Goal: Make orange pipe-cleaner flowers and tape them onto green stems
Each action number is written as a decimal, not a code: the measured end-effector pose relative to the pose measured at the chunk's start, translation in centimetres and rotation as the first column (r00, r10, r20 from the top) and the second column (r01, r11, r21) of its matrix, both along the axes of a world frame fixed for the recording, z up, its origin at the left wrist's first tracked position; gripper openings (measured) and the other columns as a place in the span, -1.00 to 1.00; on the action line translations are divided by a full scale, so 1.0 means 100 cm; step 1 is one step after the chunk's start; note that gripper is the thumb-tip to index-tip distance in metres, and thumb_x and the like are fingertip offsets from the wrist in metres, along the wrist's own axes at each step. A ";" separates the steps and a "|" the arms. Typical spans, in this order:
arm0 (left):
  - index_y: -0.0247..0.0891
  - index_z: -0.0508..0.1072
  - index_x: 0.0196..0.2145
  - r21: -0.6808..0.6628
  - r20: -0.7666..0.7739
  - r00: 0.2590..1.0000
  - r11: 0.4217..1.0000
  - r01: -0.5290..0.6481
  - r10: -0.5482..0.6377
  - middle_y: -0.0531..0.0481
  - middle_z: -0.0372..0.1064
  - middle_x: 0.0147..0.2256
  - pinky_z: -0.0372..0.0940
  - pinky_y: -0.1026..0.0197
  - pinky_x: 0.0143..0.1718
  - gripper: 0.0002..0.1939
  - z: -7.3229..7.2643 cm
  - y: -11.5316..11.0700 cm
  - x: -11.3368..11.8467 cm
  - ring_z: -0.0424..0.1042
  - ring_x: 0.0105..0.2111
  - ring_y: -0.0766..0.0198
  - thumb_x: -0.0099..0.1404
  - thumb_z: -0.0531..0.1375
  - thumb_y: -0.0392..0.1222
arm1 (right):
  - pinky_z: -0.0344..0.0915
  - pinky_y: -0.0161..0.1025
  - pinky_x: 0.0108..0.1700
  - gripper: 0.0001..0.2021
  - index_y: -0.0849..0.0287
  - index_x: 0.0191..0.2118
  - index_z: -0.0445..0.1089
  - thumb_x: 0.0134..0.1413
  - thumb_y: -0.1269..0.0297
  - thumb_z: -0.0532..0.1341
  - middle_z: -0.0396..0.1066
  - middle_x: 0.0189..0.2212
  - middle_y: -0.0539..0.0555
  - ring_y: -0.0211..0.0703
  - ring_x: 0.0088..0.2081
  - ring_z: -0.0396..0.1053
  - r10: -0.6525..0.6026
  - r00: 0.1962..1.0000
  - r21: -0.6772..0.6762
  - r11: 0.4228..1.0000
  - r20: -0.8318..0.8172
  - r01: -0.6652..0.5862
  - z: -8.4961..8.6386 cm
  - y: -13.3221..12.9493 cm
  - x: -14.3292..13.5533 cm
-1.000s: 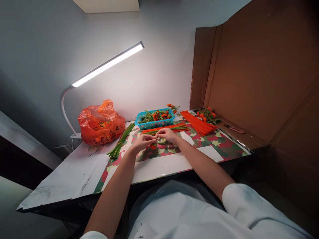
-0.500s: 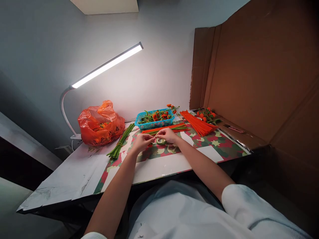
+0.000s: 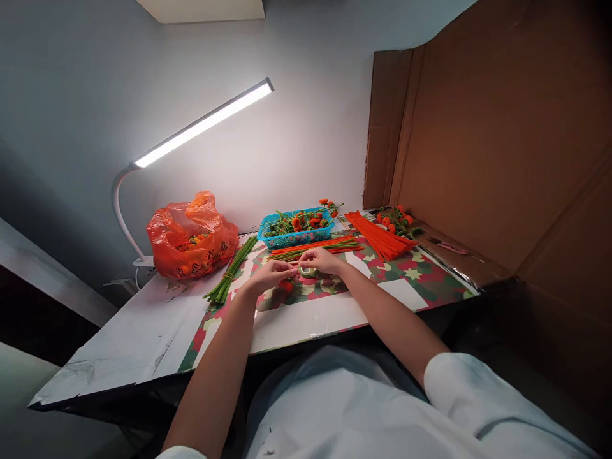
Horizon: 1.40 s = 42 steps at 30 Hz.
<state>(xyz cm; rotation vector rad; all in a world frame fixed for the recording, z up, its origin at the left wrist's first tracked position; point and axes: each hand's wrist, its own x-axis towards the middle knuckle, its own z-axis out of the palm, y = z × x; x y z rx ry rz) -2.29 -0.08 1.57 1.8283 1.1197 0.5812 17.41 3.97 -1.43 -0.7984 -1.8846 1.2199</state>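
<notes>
My left hand (image 3: 272,275) is closed in a pinch, and a small orange flower (image 3: 285,285) shows just below its fingertips. Its stem is hidden by the fingers. Close by on the right, my right hand (image 3: 319,260) has thumb and fingers pinched together; what lies between them is too small to make out. The fingertips of both hands nearly meet. A roll of green tape (image 3: 307,273) sits under and beside my right fingers. Just behind the hands lie orange and green pipe cleaners (image 3: 329,247).
A blue basket (image 3: 296,240) of orange flowers stands at the back. On its left are a bundle of green stems (image 3: 232,271) and an orange plastic bag (image 3: 191,242). Orange pipe cleaners (image 3: 380,236), more flowers (image 3: 394,221) and a cutter (image 3: 452,247) lie right. A lamp (image 3: 205,124) hangs above.
My left hand has turned flatter and shifted slightly left, and more of the orange flower below it shows. The right hand has barely moved.
</notes>
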 end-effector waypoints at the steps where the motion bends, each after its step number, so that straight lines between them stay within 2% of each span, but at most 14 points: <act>1: -0.32 0.56 -0.40 0.003 -0.001 1.000 1.000 0.002 -0.002 -0.03 0.43 -0.52 -0.02 0.36 -0.66 -0.52 0.000 0.000 0.000 0.19 -0.62 0.42 0.02 0.25 0.22 | 0.12 -0.36 -0.43 -0.77 0.27 -0.44 0.47 -0.14 0.17 0.30 0.42 -0.53 0.01 -0.32 -0.49 0.25 -0.001 1.000 -0.007 1.000 -0.001 0.001 0.001 0.000 0.000; 5: -0.32 0.56 -0.39 0.039 0.009 0.998 0.997 -0.059 0.059 -0.05 0.44 -0.51 -0.02 0.36 -0.68 -0.52 -0.004 0.000 0.003 0.23 -0.63 0.40 0.03 0.25 0.21 | 0.12 -0.36 -0.44 -0.78 0.27 -0.49 0.44 -0.15 0.17 0.31 0.39 -0.57 -0.01 -0.32 -0.51 0.25 -0.053 0.998 -0.028 0.998 -0.023 0.052 0.001 -0.001 -0.003; 8: -0.33 0.55 -0.43 0.150 0.014 0.988 0.976 -0.155 0.155 -0.04 0.44 -0.54 0.08 0.36 -0.64 -0.55 -0.006 0.000 0.007 0.28 -0.59 0.36 -0.02 0.29 0.18 | 0.10 -0.37 -0.46 -0.79 0.27 -0.51 0.43 -0.14 0.20 0.30 0.38 -0.59 -0.01 -0.33 -0.54 0.23 -0.110 0.994 -0.022 0.994 -0.005 0.110 -0.001 -0.001 -0.005; 11: -0.33 0.54 -0.46 0.217 0.029 0.978 0.953 -0.210 0.209 -0.06 0.45 -0.54 0.15 0.34 -0.59 -0.56 -0.006 0.000 0.008 0.32 -0.57 0.33 -0.02 0.28 0.17 | 0.12 -0.35 -0.45 -0.80 0.28 -0.47 0.47 -0.10 0.20 0.28 0.41 -0.56 0.02 -0.31 -0.51 0.26 -0.107 0.994 0.012 0.994 0.035 0.107 -0.002 0.000 -0.005; 18: -0.32 0.56 -0.49 0.101 -0.076 0.991 0.990 -0.101 0.109 -0.08 0.49 -0.53 0.15 0.33 -0.61 -0.55 -0.001 -0.001 0.001 0.32 -0.58 0.32 -0.03 0.29 0.19 | 0.19 -0.32 -0.32 -0.84 0.22 -0.42 0.53 -0.10 0.22 0.31 0.48 -0.47 0.04 -0.22 -0.39 0.35 -0.082 0.986 0.174 0.983 0.147 0.056 -0.003 -0.001 0.000; 24: -0.31 0.58 -0.47 0.003 -0.001 1.000 1.000 0.011 -0.011 -0.11 0.50 -0.49 0.23 0.28 -0.51 -0.54 0.004 -0.003 -0.001 0.37 -0.52 0.27 -0.01 0.28 0.22 | 0.21 -0.32 -0.31 -0.80 0.25 -0.37 0.49 -0.04 0.20 0.25 0.45 -0.44 0.04 -0.24 -0.38 0.33 0.028 0.994 0.128 0.991 0.110 -0.042 0.003 -0.006 0.001; 27: -0.31 0.59 -0.41 -0.008 0.019 1.000 1.000 -0.008 0.008 -0.13 0.51 -0.47 0.20 0.28 -0.52 -0.53 0.005 -0.005 0.000 0.36 -0.52 0.28 0.01 0.27 0.21 | 0.21 -0.32 -0.31 -0.79 0.26 -0.39 0.48 -0.04 0.19 0.25 0.44 -0.46 0.03 -0.26 -0.40 0.32 0.045 0.996 0.102 0.993 0.077 -0.052 0.006 -0.008 0.001; 29: -0.30 0.59 -0.38 0.044 0.014 0.998 0.997 -0.061 0.060 -0.11 0.51 -0.46 0.17 0.30 -0.54 -0.54 0.003 -0.004 0.002 0.34 -0.54 0.30 0.01 0.28 0.19 | 0.20 -0.33 -0.33 -0.79 0.26 -0.39 0.47 -0.03 0.20 0.23 0.43 -0.47 0.03 -0.27 -0.42 0.30 0.034 0.996 0.103 0.994 0.083 -0.042 0.006 -0.008 -0.001; 32: -0.32 0.57 -0.47 0.160 -0.006 0.987 0.974 -0.158 0.161 -0.07 0.46 -0.54 0.09 0.32 -0.59 -0.57 0.000 -0.003 0.004 0.27 -0.60 0.35 -0.05 0.31 0.16 | 0.17 -0.34 -0.37 -0.80 0.27 -0.38 0.47 -0.01 0.22 0.22 0.42 -0.48 0.03 -0.28 -0.44 0.28 0.014 0.993 0.116 0.993 0.119 -0.027 0.004 -0.007 -0.003; 34: -0.33 0.54 -0.54 0.208 -0.019 0.982 0.961 -0.182 0.190 -0.05 0.43 -0.59 0.06 0.32 -0.61 -0.57 -0.002 -0.002 0.005 0.24 -0.62 0.36 -0.05 0.31 0.17 | 0.17 -0.34 -0.37 -0.80 0.27 -0.37 0.48 0.00 0.23 0.21 0.42 -0.48 0.03 -0.29 -0.45 0.28 -0.019 0.991 0.136 0.991 0.133 0.001 0.002 -0.006 -0.004; 37: -0.31 0.53 -0.52 0.213 -0.037 0.983 0.963 -0.166 0.177 -0.07 0.46 -0.56 0.07 0.33 -0.61 -0.57 -0.002 -0.001 0.004 0.26 -0.61 0.36 0.01 0.27 0.18 | 0.19 -0.32 -0.32 -0.82 0.25 -0.34 0.50 0.00 0.25 0.22 0.45 -0.45 0.03 -0.28 -0.43 0.30 -0.064 0.988 0.164 0.986 0.142 0.040 0.000 -0.004 -0.005; 42: -0.32 0.54 -0.41 0.106 -0.032 0.996 0.991 -0.080 0.084 -0.11 0.49 -0.50 0.14 0.32 -0.56 -0.53 -0.001 0.000 0.002 0.33 -0.56 0.32 0.06 0.23 0.21 | 0.19 -0.32 -0.29 -0.84 0.25 -0.32 0.50 0.01 0.30 0.22 0.46 -0.42 0.04 -0.29 -0.41 0.30 -0.050 0.990 0.158 0.987 0.128 0.029 -0.001 -0.002 -0.005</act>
